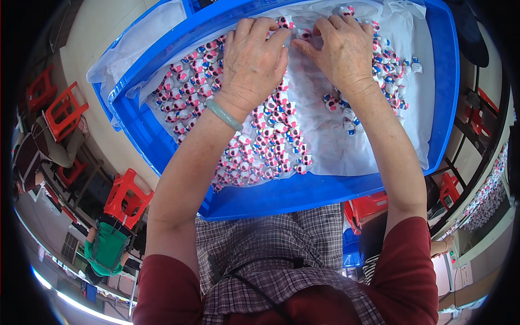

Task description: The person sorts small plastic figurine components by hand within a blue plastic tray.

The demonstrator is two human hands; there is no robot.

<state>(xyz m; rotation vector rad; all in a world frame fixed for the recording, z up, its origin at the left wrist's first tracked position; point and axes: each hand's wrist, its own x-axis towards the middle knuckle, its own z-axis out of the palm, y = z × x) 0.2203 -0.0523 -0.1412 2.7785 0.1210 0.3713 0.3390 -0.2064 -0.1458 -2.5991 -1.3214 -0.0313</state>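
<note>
Small white, pink and blue toy figurines [279, 143] lie in close rows on a white plastic sheet [325, 154] inside a large blue tray [303, 196]. My left hand [253, 57], with a pale green bangle on its wrist, is closed over the far end of the rows. Its curled fingers are beside a figurine [285, 22], and the back of the hand hides what they may grip. My right hand [344, 51] faces it, thumb and forefinger closed about a figurine [304, 34]. More figurines [387, 70] lie in a loose heap beneath and right of that hand.
Another blue tray [105, 105], lined with white sheeting, stands behind at the left. Red plastic stools [127, 199] are on the floor around. At the lower left sits a person in green [105, 248]. On the right, a bench holds many more figurines [487, 203].
</note>
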